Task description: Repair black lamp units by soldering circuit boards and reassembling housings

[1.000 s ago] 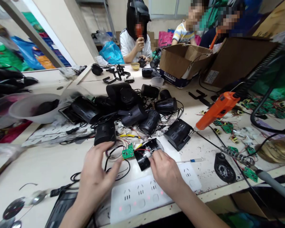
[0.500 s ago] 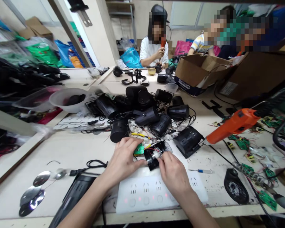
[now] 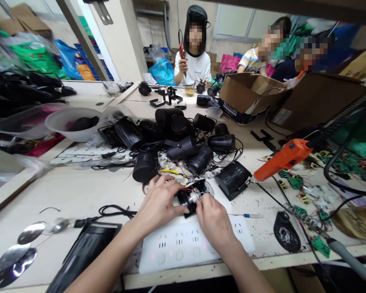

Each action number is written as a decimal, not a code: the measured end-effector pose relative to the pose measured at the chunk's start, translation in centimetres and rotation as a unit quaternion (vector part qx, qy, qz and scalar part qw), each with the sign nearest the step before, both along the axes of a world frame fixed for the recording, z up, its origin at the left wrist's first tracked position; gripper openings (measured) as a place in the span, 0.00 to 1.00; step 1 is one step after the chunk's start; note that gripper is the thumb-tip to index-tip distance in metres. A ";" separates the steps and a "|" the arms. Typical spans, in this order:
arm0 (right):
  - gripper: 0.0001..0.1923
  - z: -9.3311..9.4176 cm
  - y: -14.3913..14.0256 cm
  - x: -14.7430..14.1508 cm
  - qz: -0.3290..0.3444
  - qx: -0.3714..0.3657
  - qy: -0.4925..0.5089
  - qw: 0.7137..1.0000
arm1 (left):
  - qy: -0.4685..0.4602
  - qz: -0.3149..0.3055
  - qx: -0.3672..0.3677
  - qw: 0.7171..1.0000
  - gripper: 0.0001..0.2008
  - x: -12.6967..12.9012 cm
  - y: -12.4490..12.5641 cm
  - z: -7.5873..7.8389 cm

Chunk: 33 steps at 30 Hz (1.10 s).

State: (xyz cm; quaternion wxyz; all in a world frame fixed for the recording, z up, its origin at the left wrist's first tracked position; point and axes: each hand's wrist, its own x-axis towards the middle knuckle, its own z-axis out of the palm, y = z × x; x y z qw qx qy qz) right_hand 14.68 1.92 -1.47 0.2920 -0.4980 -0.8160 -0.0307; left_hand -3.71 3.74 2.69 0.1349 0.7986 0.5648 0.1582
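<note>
An opened black lamp housing (image 3: 183, 199) lies in front of me, with red wires, a white fitting (image 3: 193, 197) and a clear faceted dome (image 3: 208, 188) showing. My left hand (image 3: 160, 203) grips its left side, thumb low at the near edge and fingers curled over the far edge. At the right side, my right hand (image 3: 215, 215) pinches close to the white fitting; its fingertips hide whatever they hold. Beneath both hands lies a white power strip (image 3: 171, 260) with lit red lights. Yellow-handled pliers (image 3: 173, 172) rest just beyond.
Black lamp housings (image 3: 183, 148) are heaped ahead. An orange electric screwdriver (image 3: 282, 159) hangs at the right, near green circuit boards (image 3: 320, 246) and a soldering iron (image 3: 350, 258). A blue-handled screwdriver (image 3: 251, 215) lies right of my hand. A co-worker (image 3: 198, 67) sits opposite.
My view has swung slightly right. The green board by my left fingers is now out of sight as that hand closes over the housing. The co-worker's orange tool has moved left.
</note>
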 end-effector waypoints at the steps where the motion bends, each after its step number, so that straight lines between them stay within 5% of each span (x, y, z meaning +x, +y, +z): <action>1: 0.14 0.0 0.0 0.1 0.003 0.003 0.000 1.000 | 0.002 0.002 -0.003 1.000 0.21 0.0 0.0 -0.1; 7: 0.15 0.6 -0.3 0.8 0.028 0.025 0.010 0.999 | -0.010 0.009 0.020 1.000 0.20 -0.2 -0.2 -0.2; 12: 0.11 1.0 -0.7 1.0 0.049 0.064 0.082 0.993 | 0.005 -0.003 0.047 0.999 0.05 -0.9 -0.6 0.2; 17: 0.11 1.1 -1.0 0.9 0.068 0.111 0.133 0.983 | -0.007 0.007 0.040 0.999 0.09 -1.7 -1.9 0.8; 25: 0.13 0.9 -1.3 0.4 0.074 0.129 0.155 0.977 | -0.138 -0.009 -0.057 0.989 0.09 -1.0 -4.1 2.5; 33: 0.12 1.0 -1.7 -0.1 0.081 0.137 0.170 0.972 | -0.263 0.070 -0.155 0.950 0.10 0.2 -4.0 2.0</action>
